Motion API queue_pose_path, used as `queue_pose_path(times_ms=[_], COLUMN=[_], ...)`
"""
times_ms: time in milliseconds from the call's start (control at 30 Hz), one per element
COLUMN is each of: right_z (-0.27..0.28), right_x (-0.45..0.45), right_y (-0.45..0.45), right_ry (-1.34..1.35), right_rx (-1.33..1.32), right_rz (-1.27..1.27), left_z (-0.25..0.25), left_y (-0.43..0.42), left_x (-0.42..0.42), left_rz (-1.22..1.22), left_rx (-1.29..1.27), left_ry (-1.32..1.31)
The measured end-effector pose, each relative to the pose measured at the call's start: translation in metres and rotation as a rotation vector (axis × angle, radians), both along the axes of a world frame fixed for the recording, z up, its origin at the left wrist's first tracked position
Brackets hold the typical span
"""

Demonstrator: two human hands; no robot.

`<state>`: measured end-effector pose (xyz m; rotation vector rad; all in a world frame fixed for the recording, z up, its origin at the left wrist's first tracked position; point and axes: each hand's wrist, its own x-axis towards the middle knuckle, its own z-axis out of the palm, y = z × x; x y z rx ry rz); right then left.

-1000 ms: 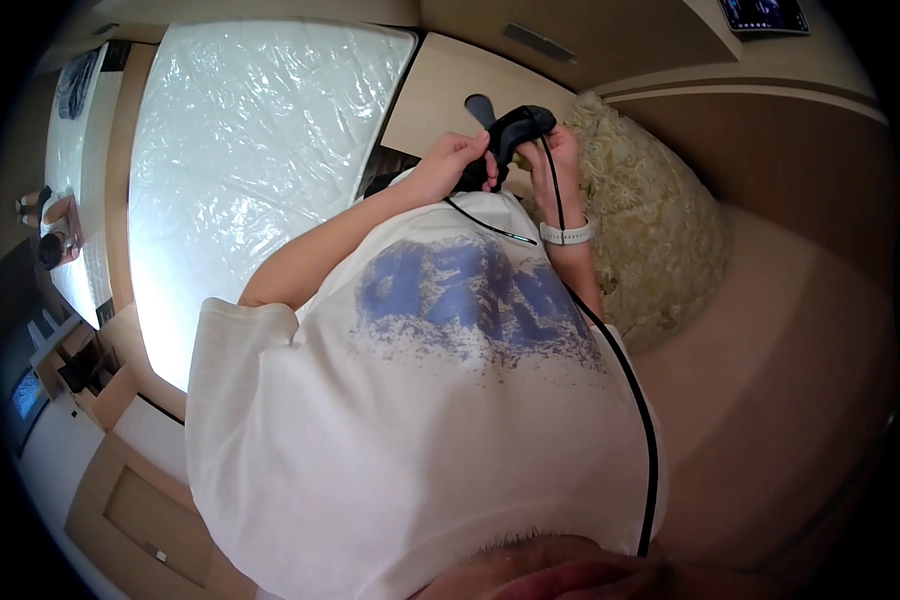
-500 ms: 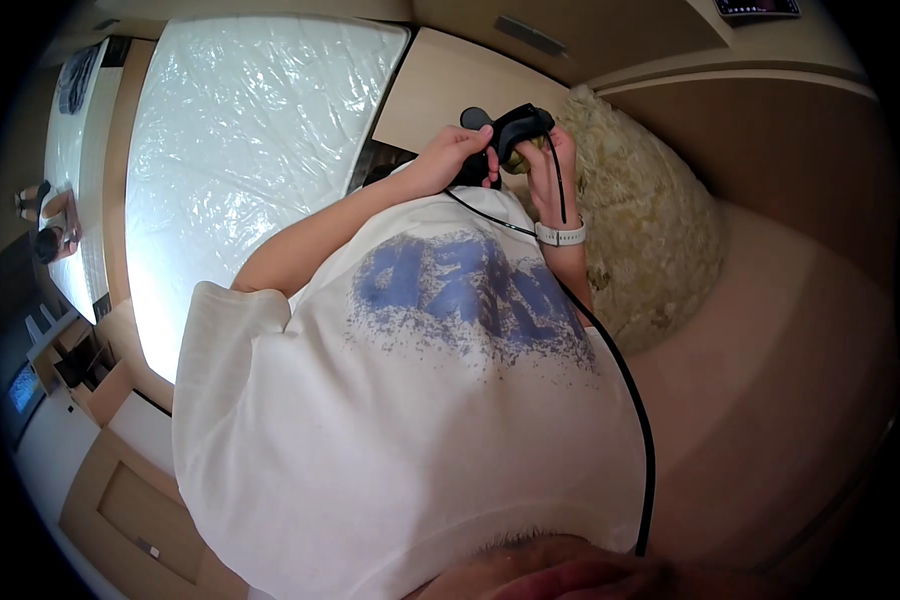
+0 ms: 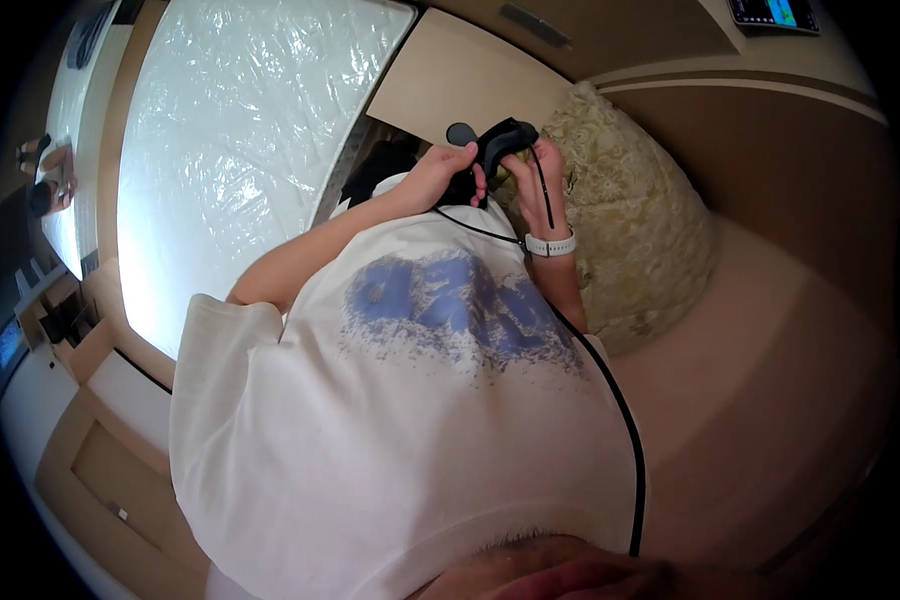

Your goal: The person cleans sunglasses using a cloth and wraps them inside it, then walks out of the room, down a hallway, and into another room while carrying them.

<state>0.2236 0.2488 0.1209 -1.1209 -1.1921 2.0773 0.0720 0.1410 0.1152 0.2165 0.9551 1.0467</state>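
Observation:
My left hand (image 3: 438, 178) is closed around the near left part of a black curved device (image 3: 505, 143), its thumb on top. A dark round disc (image 3: 460, 134) sticks out beyond the thumb. On the device's right end, the fingers of my right hand (image 3: 542, 180) are closed, with a white watch (image 3: 550, 244) at the wrist. One thin black cable end hangs down over my right palm. Another black cable (image 3: 613, 385) runs from near my left hand across the shirt (image 3: 400, 400) and down its right side.
A plastic-wrapped mattress (image 3: 240, 130) lies on the left. Beyond my hands is a pale wooden panel (image 3: 460, 75). A patterned cream cushion (image 3: 640, 220) bulges at right. A lit phone (image 3: 775, 12) rests top right. A mirror-like panel at far left shows a seated person (image 3: 52, 185).
Both hands and the device have shifted slightly left and down in view. The disc now sits lower beside the device. The phone's screen has changed to a brighter picture.

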Motion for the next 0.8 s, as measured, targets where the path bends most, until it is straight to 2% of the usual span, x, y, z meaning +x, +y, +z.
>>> queue_pose_path(times_ms=[100, 267, 433, 567, 633, 667, 733, 800], right_z=[-0.009, 0.0, -0.012, -0.005, 0.003, 0.007, 0.011, 0.006], right_x=[0.0, -0.006, -0.015, -0.026, -0.033, -0.034, -0.034, -0.035], right_y=[0.008, 0.001, -0.001, -0.001, 0.002, 0.003, 0.008, 0.025], right_ry=[0.004, 0.015, 0.066, 0.101, 0.031, 0.027, -0.042, -0.025], right_rx=[-0.086, -0.143, -0.045, -0.103, 0.067, 0.062, -0.089, -0.089], right_rz=[0.141, 0.161, 0.034, -0.023, 0.145, 0.157, 0.363, 0.472], left_z=[-0.006, -0.006, -0.004, 0.001, 0.0, -0.001, -0.002, -0.003], left_y=[-0.002, -0.011, -0.011, -0.011, -0.015, -0.018, -0.025, -0.026], left_x=[0.001, -0.002, -0.001, -0.004, -0.005, -0.004, -0.002, 0.0], left_rz=[0.038, 0.065, 0.074, 0.098, 0.133, 0.163, 0.216, 0.292], left_rx=[-0.042, -0.032, 0.003, 0.027, 0.005, -0.014, -0.048, -0.066], left_ry=[-0.007, 0.006, -0.013, 0.011, 0.006, 0.001, -0.013, -0.024])
